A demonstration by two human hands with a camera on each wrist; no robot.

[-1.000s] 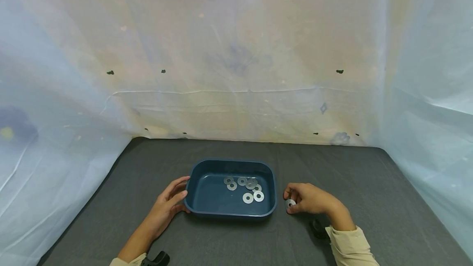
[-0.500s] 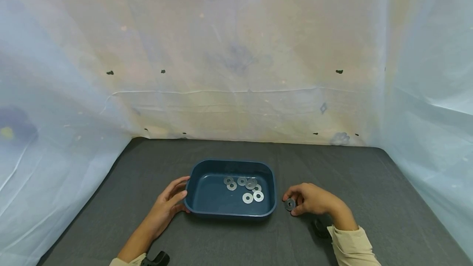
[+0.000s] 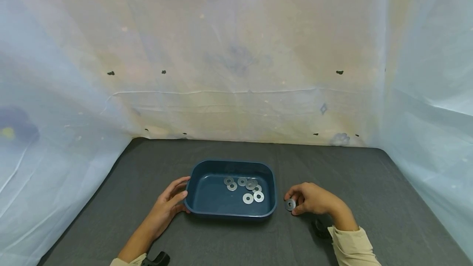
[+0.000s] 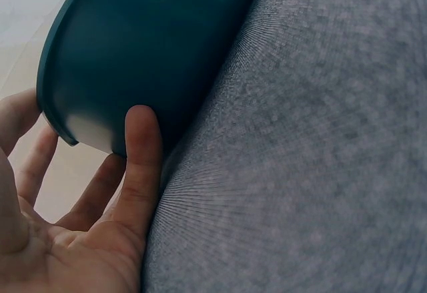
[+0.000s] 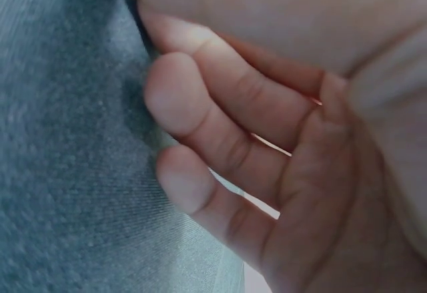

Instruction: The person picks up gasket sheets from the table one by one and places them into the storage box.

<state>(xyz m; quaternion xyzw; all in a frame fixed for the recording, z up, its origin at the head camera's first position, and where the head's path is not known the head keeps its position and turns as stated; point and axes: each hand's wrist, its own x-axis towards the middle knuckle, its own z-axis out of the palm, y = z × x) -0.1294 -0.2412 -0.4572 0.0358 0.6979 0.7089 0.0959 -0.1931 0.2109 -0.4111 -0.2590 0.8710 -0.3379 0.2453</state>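
Observation:
A dark blue rectangular tray (image 3: 207,212) stands on the grey cloth, with several flat metal washers (image 3: 248,198) lying in its middle and right part, some overlapping. My left hand (image 3: 168,204) rests against the tray's left end, fingers spread and thumb near the rim. From the left wrist view, the fingertips of this hand (image 4: 87,226) touch the tray's outer wall (image 4: 140,59). Just right of the tray, my right hand (image 3: 312,198) holds a washer (image 3: 290,205) between thumb and fingers, low over the cloth. In the right wrist view its curled fingers (image 5: 233,106) hide that washer.
Grey cloth (image 3: 369,192) covers the table around the tray. Pale patterned sheets (image 3: 236,52) hang behind and at both sides. A black wrist device (image 3: 158,259) shows at the left cuff, another (image 3: 320,230) beside the right.
The right thumb has shifted slightly toward the near right along the washer, whose face looks darker than a second ago. Left hand, tray and the washers inside it stay in place.

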